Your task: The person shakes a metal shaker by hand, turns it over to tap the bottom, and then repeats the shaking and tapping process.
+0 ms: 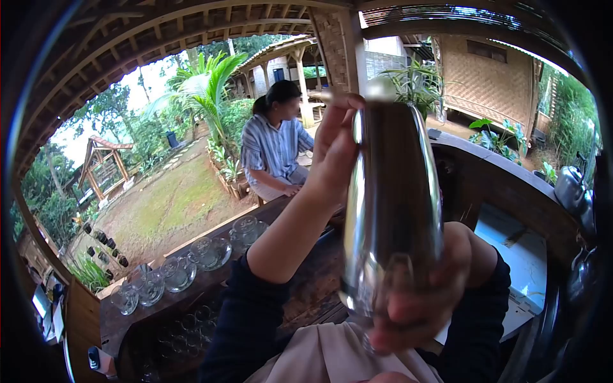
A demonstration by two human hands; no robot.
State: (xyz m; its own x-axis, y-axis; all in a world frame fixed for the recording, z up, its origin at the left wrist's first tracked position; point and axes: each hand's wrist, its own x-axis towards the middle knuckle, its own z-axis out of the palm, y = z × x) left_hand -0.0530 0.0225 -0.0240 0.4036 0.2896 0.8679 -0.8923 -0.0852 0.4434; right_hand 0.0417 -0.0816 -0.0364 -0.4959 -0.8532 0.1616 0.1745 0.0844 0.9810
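Note:
A shiny silver cocktail shaker (393,185) is held up right in front of me, nearly upright and very close to the camera. High on its left side, my left hand (338,143) is closed against it with bent fingers, partly hidden behind the metal. Around the narrower lower end wraps my right hand (428,293), blurred by motion. The shaker's bright surface mirrors the surroundings, and its top end is blurred.
Several glass cups (179,273) line the wooden counter (121,329) at left, with more glasses (188,332) below. Beyond the counter sits a person (274,140) in a striped shirt. A pale blue-white box (511,255) and metal kettle (568,185) stand at right.

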